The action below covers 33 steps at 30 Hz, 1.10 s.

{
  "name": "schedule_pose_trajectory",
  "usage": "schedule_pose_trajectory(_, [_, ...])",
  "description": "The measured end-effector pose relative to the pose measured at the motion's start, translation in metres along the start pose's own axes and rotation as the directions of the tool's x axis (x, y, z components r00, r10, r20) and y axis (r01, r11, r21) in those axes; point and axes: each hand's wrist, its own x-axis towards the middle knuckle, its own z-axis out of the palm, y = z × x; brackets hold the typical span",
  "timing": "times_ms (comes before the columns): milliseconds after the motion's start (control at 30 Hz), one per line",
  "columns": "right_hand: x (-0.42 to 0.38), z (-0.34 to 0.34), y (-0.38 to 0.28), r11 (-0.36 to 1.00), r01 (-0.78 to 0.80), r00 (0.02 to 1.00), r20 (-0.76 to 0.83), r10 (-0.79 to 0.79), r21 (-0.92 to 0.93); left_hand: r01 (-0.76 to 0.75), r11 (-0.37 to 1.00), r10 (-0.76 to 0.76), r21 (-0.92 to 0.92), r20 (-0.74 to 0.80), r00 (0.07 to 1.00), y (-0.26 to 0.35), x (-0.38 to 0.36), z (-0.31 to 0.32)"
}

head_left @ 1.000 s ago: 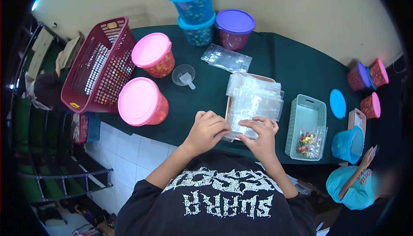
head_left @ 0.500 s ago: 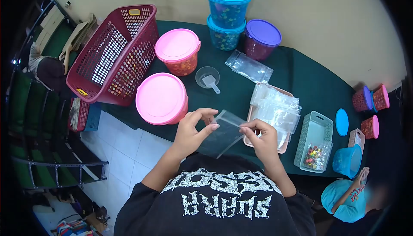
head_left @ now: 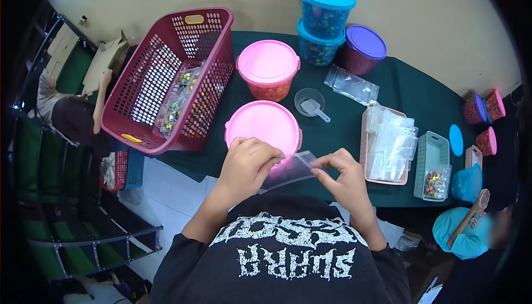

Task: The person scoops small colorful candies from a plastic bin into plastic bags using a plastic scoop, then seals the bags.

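A clear plastic bag (head_left: 290, 172) is stretched between my two hands, close in front of my shirt. My left hand (head_left: 247, 165) pinches its left end, with fingers closed. At the opposite corner, my right hand (head_left: 339, 175) holds the bag between thumb and fingertips. Nothing shows inside the bag. Just beyond my left hand stands a tub with a pink lid (head_left: 263, 126). A salmon-coloured tray (head_left: 386, 181) heaped with clear bags (head_left: 390, 143) lies to the right of my right hand. Past the hands sits a small clear bowl with a white scoop (head_left: 313, 109).
A maroon basket (head_left: 219, 77) with filled bags stands at left. Another pink-lidded tub (head_left: 268, 63), stacked blue tubs (head_left: 321, 24) and a purple-lidded tub (head_left: 363, 49) line the back. A green basket (head_left: 434, 149) holds a filled bag. Other people (head_left: 460, 232) are at both sides.
My left hand has closed its fingers onto the bag's left edge, where thumb and fingers were apart. My view has turned left, so the table's things appear farther right.
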Motion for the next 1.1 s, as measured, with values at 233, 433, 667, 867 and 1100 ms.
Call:
schedule_pose_trajectory(233, [0.005,0.03,-0.033,0.994,-0.106,0.975,0.199,0.095,0.042,-0.097,0.988,0.102,0.121,-0.037,0.994,-0.024,-0.012,-0.026])
schedule_pose_trajectory(433, [0.011,0.048,-0.029,0.988,-0.149,0.956,0.263,0.131,0.047,-0.09,0.984,0.103,0.151,-0.075,0.992,-0.038,-0.016,-0.027])
schedule_pose_trajectory(667, [0.018,0.05,-0.015,0.963,-0.222,0.944,0.28,0.174,0.151,-0.132,0.989,0.127,0.068,0.084,0.988,-0.033,-0.015,-0.03])
schedule_pose_trajectory(867, [0.024,0.047,-0.01,0.95,-0.226,0.928,0.343,0.144,0.213,-0.145,0.989,0.133,0.042,0.211,0.968,-0.032,-0.016,-0.006])
schedule_pose_trajectory(1100, [0.03,0.042,0.001,0.951,-0.189,0.921,0.381,0.086,0.244,-0.071,0.996,0.062,0.055,0.159,0.985,-0.023,-0.013,0.013])
